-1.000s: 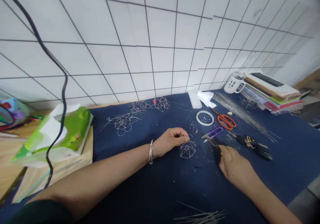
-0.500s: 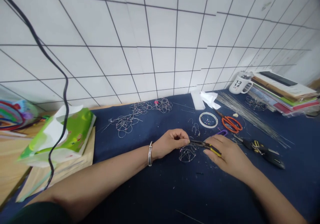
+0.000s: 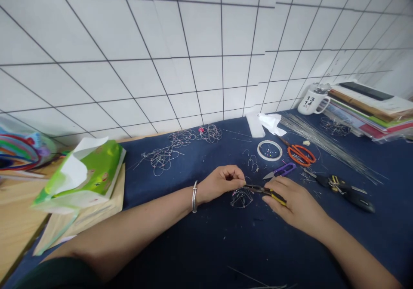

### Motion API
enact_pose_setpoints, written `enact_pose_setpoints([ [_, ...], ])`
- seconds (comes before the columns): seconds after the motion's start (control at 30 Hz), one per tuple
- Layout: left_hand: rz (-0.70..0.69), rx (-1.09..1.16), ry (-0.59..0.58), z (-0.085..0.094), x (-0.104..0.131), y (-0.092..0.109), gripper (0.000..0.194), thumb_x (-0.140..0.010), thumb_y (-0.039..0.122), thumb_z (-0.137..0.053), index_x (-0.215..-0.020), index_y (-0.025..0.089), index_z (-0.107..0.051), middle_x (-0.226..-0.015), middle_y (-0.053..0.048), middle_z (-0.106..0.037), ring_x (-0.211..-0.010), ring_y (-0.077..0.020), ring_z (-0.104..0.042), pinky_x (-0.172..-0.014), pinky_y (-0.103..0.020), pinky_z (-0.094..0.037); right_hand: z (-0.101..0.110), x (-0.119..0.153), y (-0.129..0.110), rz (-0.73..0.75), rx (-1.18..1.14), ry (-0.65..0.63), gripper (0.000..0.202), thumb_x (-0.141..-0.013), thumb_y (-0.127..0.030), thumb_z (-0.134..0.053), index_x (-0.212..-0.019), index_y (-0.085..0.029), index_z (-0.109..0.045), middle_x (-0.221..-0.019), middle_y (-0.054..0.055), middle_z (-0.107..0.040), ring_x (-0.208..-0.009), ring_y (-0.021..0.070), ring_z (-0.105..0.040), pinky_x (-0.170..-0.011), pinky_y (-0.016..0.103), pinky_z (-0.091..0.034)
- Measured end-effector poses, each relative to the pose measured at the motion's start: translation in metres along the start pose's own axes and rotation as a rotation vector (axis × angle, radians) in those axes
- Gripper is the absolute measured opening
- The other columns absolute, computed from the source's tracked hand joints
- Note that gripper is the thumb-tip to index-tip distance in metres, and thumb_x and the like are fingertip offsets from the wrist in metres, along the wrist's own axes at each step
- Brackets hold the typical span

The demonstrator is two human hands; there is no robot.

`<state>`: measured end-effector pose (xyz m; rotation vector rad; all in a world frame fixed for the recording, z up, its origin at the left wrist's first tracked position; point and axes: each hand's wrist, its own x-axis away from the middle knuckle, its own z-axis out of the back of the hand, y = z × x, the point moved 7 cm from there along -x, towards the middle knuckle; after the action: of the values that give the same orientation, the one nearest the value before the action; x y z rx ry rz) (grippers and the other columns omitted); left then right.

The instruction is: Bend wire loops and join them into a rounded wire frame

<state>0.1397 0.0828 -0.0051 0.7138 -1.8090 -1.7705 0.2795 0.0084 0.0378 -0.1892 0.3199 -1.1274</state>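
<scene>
So, the left hand (image 3: 220, 184) pinches the beaded wire piece (image 3: 241, 199), most of it just on the near side of those fingertips; the right hand (image 3: 300, 203) grips yellow-and-black pliers (image 3: 274, 195), nose aimed left toward the pinch.

Looks like a little craft workspace against a white tiled wall tbh, blue cloth over the surface (image 3: 193, 246), bundle of thin wires (image 3: 329, 142), orange-handled scissors (image 3: 301, 155), purple snips (image 3: 280, 170), a dish of tiny beads (image 3: 269, 150), plus a mug (image 3: 313, 99) and tissues (image 3: 80, 173)
</scene>
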Motion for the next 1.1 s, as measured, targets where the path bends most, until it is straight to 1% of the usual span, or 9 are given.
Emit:
enact_pose_setpoints([
  [0.17, -0.004, -0.009, -0.003, -0.0013, 0.0004, 0.0016, 0.019, -0.074, 0.030, -0.060, -0.075, 0.011, -0.055, -0.060, 0.004, -0.044, -0.053, -0.0047, -0.037, -0.052, -0.019, -0.031, 0.0002, 0.0024, 0.0010, -0.008, 0.034, 0.031, 0.023, -0.084, -0.033, -0.044, -0.097, -0.020, -0.057, -0.089, 0.005, -0.059, -0.080, 0.0163, -0.055, -0.071, 0.031, -0.046],
  [0.3, 0.006, -0.010, -0.003, -0.0016, -0.0005, 0.0011, 0.019, -0.074, 0.030, -0.060, -0.075, 0.012, -0.055, -0.061, 0.003, -0.044, -0.054, -0.0050, -0.037, -0.053, -0.019, -0.031, 0.0012, 0.0032, 0.0004, 0.012, 0.053, 0.055, 0.022, -0.083, -0.033, -0.044, -0.096, -0.021, -0.058, -0.089, 0.005, -0.060, -0.077, 0.0153, -0.056, -0.069, 0.029, -0.046],
  [0.53, 0.007, -0.001, -0.028, -0.0035, -0.0017, 0.0001, 0.020, -0.073, 0.031, -0.061, -0.075, 0.011, -0.056, -0.062, 0.003, -0.046, -0.055, -0.0053, -0.038, -0.053, -0.019, -0.030, 0.0011, 0.0040, 0.0011, 0.003, 0.056, 0.028, 0.023, -0.085, -0.033, -0.042, -0.096, -0.020, -0.058, -0.088, 0.005, -0.059, -0.079, 0.0161, -0.054, -0.070, 0.030, -0.045],
  [0.73, 0.004, 0.001, -0.031, -0.0033, -0.0021, 0.0014, 0.022, -0.073, 0.032, -0.061, -0.073, 0.011, -0.057, -0.061, 0.003, -0.045, -0.055, -0.0055, -0.036, -0.053, -0.019, -0.030, 0.0029, 0.0037, -0.0019, 0.009, 0.065, 0.044, 0.023, -0.085, -0.033, -0.042, -0.093, -0.021, -0.059, -0.084, 0.004, -0.060, -0.075, 0.0148, -0.055, -0.066, 0.027, -0.045],
  [0.97, -0.004, 0.013, -0.073, -0.0056, -0.0027, -0.0002, 0.021, -0.074, 0.032, -0.060, -0.074, 0.011, -0.057, -0.062, 0.002, -0.045, -0.056, -0.0058, -0.037, -0.055, -0.020, -0.030, 0.0014, 0.0049, -0.0025, -0.001, 0.094, 0.041, 0.024, -0.085, -0.034, -0.041, -0.092, -0.021, -0.059, -0.080, 0.003, -0.060, -0.072, 0.0139, -0.056, -0.063, 0.025, -0.044],
  [1.1, -0.023, 0.021, -0.094, -0.0060, -0.0025, 0.0017, 0.020, -0.075, 0.030, -0.059, -0.075, 0.010, -0.057, -0.064, 0.002, -0.045, -0.057, -0.0058, -0.037, -0.056, -0.020, -0.031, 0.0007, 0.0035, -0.0004, -0.020, 0.043, 0.014, 0.022, -0.085, -0.034, -0.042, -0.091, -0.022, -0.058, -0.081, 0.003, -0.059, -0.073, 0.0138, -0.055, -0.063, 0.025, -0.044],
])
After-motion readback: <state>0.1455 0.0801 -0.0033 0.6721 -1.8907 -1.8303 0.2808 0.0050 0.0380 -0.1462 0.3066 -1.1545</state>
